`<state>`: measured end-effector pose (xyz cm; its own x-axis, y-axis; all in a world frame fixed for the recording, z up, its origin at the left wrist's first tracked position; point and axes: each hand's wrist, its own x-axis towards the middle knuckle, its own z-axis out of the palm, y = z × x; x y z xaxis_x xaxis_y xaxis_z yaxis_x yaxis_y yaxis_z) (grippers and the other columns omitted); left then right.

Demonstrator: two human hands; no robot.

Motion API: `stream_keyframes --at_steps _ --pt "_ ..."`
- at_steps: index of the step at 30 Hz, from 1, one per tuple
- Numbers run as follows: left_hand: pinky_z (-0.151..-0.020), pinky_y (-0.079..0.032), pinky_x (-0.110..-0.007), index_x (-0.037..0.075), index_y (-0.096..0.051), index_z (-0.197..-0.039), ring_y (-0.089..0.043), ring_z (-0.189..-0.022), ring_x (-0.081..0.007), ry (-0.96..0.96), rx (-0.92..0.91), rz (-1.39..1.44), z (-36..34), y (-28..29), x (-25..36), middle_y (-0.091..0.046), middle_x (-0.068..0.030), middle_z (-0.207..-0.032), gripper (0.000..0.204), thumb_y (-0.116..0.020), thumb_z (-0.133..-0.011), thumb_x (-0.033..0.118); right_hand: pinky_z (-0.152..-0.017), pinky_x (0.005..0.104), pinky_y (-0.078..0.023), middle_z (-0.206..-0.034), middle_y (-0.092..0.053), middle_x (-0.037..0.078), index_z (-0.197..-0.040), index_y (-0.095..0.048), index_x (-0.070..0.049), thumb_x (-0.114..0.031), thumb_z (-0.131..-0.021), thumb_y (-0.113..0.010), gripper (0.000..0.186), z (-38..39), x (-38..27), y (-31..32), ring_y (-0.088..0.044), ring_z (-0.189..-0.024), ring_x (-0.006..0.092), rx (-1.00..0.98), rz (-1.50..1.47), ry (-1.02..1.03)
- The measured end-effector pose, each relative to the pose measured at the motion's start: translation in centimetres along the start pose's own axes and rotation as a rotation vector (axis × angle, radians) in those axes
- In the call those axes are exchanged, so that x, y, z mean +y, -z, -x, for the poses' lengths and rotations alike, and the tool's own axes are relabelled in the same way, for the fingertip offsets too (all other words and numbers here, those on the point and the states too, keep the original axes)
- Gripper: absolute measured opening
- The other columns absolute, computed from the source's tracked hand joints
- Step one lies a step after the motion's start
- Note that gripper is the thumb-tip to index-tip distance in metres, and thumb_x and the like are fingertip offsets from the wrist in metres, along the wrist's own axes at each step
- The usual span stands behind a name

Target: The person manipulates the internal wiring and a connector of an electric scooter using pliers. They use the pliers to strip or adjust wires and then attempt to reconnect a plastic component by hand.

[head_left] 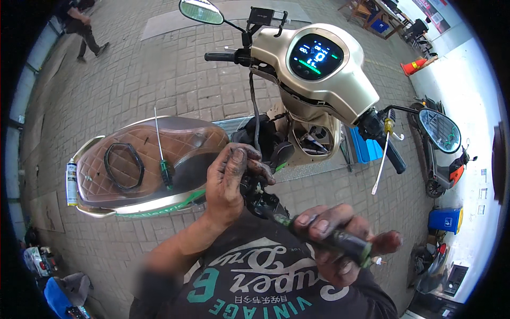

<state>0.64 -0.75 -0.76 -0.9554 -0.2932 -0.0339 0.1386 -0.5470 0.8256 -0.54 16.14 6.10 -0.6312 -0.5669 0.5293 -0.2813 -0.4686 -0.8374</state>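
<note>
The right hand (337, 217), viewed remotely by me, grasps a black-and-green tool (350, 246) above the dark shirt (287, 266); finger grime might let it slip toward the curled left hand (228, 178), whose hold, if any, I cannot tell.

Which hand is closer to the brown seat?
The left. The left hand is right by the seat, overlapping its right end in this view. The right hand is farther off to the right, gripping a dark tool.
</note>
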Motion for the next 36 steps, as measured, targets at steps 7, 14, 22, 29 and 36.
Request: stream_keyframes --at_steps 7,14,22,29,36 --pt "-0.063 -0.048 -0.031 0.000 -0.048 -0.097 -0.060 -0.065 -0.0218 -0.003 -0.024 -0.034 -0.2 0.0 0.3 -0.058 -0.0153 -0.071 0.041 -0.036 -0.096 0.039 -0.085 0.0507 -0.046 -0.094 -0.054 0.010 -0.126 -0.033 -0.028 -0.026 -0.088 -0.053 0.043 -0.9 0.9 -0.5 -0.054 -0.097 0.0282 -0.061 -0.137 0.135" --pt "-0.063 -0.049 -0.031 -0.001 -0.047 -0.097 -0.060 -0.065 -0.0212 0.028 -0.016 0.004 -0.2 -0.5 0.5 -0.058 -0.0153 -0.069 0.041 -0.035 -0.097 0.038 -0.087 0.0528 -0.043 -0.097 -0.053 0.017 -0.113 -0.040 -0.019 -0.033 -0.089 -0.048 0.030 -1.0 1.9 0.3 -0.055 -0.098 0.0326 -0.115 -0.193 0.194" --pt "-0.063 -0.049 -0.030 -0.001 -0.049 -0.095 -0.060 -0.065 -0.0201 0.036 -0.021 0.058 -0.3 -0.6 0.4 -0.056 -0.0116 -0.070 0.038 -0.037 -0.097 0.035 -0.089 0.0551 -0.039 -0.101 -0.053 0.025 -0.099 -0.047 -0.008 -0.041 -0.090 -0.042 0.035 -1.0 2.2 0.1 -0.055 -0.099 0.0378 -0.123 -0.243 0.226" --pt "-0.063 -0.050 -0.029 -0.001 -0.050 -0.093 -0.060 -0.065 -0.0164 0.034 -0.038 0.031 -0.4 -1.3 0.5 -0.055 -0.0087 -0.071 0.037 -0.039 -0.097 0.033 -0.091 0.0572 -0.036 -0.104 -0.053 0.032 -0.086 -0.054 0.001 -0.048 -0.090 -0.037 0.053 -1.2 2.0 -0.2 -0.055 -0.100 0.0422 -0.092 -0.240 0.268" --pt "-0.060 -0.047 -0.028 -0.001 -0.048 -0.096 -0.060 -0.062 -0.0207 0.070 -0.017 -0.013 -0.4 -1.3 0.3 -0.058 -0.0147 -0.067 0.043 -0.034 -0.097 0.039 -0.070 0.0541 -0.049 -0.091 -0.055 0.023 -0.103 -0.049 -0.006 -0.014 -0.082 -0.064 0.027 -1.5 1.8 -1.1 -0.060 -0.082 0.0350 -0.001 -0.246 0.278"
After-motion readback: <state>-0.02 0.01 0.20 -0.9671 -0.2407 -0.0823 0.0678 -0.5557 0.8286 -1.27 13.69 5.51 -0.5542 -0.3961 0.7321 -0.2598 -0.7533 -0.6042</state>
